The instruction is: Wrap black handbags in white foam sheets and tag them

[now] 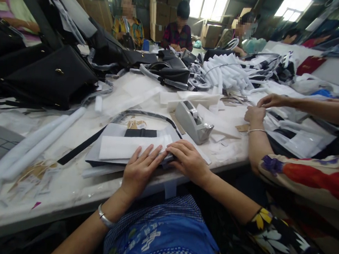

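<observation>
In front of me on the table lies a black handbag with pale wrapping and a white foam sheet over its front. Its dark handle arches away from me, and a black strap stretches off to the left. My left hand rests flat on the foam sheet, fingers apart. At the bag's right edge, my right hand lies with stretched fingers, its fingertips close to those of the left. Whatever is under the right fingers is hidden. A grey tape dispenser stands just beyond the right hand.
Long white foam tubes and paper tags lie at left. Black handbags are piled behind them. More wrapped handles heap up at the back. A co-worker's hands are busy at right; other people sit across the table.
</observation>
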A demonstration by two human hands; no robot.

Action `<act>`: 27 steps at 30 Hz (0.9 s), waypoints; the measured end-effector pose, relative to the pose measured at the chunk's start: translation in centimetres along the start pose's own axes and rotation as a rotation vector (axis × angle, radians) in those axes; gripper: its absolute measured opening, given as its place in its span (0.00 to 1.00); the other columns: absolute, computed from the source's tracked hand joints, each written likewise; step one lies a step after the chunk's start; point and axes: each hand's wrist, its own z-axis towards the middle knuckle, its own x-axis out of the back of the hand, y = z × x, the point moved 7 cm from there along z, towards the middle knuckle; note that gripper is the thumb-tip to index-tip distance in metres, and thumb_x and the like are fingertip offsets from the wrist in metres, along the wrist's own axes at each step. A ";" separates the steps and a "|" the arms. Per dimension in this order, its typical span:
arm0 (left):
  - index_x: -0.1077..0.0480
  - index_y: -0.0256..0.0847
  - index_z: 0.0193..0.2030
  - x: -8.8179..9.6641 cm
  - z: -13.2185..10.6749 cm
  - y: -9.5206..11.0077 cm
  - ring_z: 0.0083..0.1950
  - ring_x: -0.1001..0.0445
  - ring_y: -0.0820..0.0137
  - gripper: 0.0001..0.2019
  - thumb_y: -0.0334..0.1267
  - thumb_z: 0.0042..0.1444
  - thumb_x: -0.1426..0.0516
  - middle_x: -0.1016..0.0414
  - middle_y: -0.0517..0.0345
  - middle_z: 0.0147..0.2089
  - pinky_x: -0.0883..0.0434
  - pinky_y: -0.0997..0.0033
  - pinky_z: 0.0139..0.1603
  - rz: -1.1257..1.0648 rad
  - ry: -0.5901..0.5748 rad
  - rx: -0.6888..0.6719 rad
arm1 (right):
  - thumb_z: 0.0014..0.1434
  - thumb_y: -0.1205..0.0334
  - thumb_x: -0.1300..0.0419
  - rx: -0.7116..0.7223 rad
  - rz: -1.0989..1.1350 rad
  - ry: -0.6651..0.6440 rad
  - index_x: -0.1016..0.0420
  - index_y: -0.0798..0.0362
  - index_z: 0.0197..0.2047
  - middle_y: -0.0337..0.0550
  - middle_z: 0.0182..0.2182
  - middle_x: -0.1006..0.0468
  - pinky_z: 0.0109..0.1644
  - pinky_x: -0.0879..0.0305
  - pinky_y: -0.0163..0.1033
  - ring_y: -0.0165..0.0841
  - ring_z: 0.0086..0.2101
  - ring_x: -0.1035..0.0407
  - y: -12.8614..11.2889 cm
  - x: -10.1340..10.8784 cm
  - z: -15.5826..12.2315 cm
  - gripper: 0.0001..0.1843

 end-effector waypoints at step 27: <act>0.32 0.49 0.62 0.3 0.5 0.7 0.64 0.31 0.59 0.18 0.36 0.66 0.44 0.28 0.58 0.62 0.42 0.49 0.68 -0.082 0.058 0.077 | 0.66 0.73 0.47 0.187 -0.111 -0.058 0.36 0.52 0.67 0.47 0.64 0.32 0.72 0.49 0.54 0.39 0.68 0.49 -2.6 -1.6 -9.4 0.27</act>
